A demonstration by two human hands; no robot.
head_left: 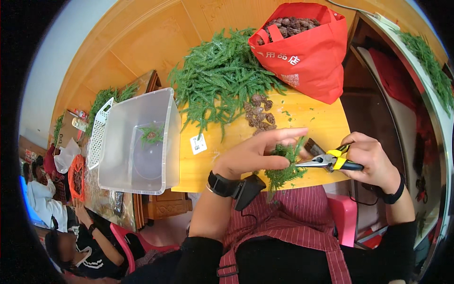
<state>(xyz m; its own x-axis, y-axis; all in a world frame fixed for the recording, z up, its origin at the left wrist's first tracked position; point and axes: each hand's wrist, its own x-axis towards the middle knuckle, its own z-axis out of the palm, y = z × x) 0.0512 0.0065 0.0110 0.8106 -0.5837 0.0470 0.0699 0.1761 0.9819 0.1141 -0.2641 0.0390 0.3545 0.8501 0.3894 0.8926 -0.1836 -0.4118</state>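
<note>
My left hand (257, 154) grips an artificial green pine sprig (281, 177) above the near edge of the yellow table. My right hand (371, 158) is closed round the handles of needle-nose pliers (339, 162) with black and yellow grips. The pliers' tips point left and reach in among the sprig's needles; what they touch there is hidden. Just behind the jaws is a dark brown object (313, 147) that I cannot make out. Past my left hand, several brown pine cones (259, 116) lie in a loose cluster.
A big heap of green sprigs (217, 71) covers the table's far left. Behind the cones stands a red bag (312, 61) full of pine cones. At left, a clear plastic tub (172, 142) holds a finished-looking sprig piece (151, 135). Other people (80, 236) sit further left.
</note>
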